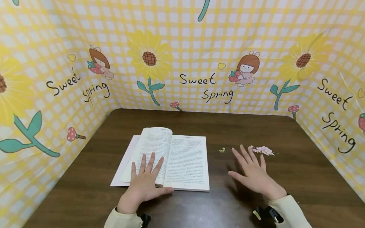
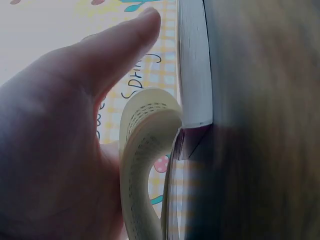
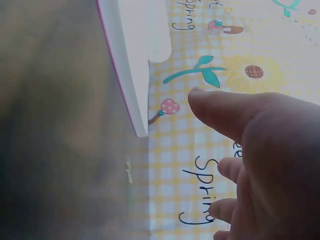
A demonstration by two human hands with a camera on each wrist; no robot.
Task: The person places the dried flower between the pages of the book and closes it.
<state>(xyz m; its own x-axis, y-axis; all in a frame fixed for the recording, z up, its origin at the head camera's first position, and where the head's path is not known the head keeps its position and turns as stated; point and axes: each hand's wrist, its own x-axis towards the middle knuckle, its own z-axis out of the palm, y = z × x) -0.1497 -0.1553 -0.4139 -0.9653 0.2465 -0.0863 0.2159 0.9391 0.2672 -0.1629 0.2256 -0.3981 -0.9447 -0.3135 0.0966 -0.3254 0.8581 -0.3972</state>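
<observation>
An opened book (image 1: 188, 164) lies on the brown table, its left pages bulging up in a curl. Over those left pages my left hand (image 1: 145, 182) spreads its fingers, with the thumb pointing across the book's lower edge. In the left wrist view the curled pages (image 2: 137, 150) stand against that palm. My right hand (image 1: 253, 174) hovers over the table to the right of the book, fingers spread, holding nothing. Beyond its fingertips lie a pink pressed flower sprig (image 1: 263, 150) and a small yellowish sprig (image 1: 221, 150).
The dark wooden table (image 1: 233, 126) is enclosed on the back and sides by a yellow checked cloth (image 1: 194, 57) printed with sunflowers and lettering. Each wrist carries a black strapped device, such as the right one (image 1: 273, 214).
</observation>
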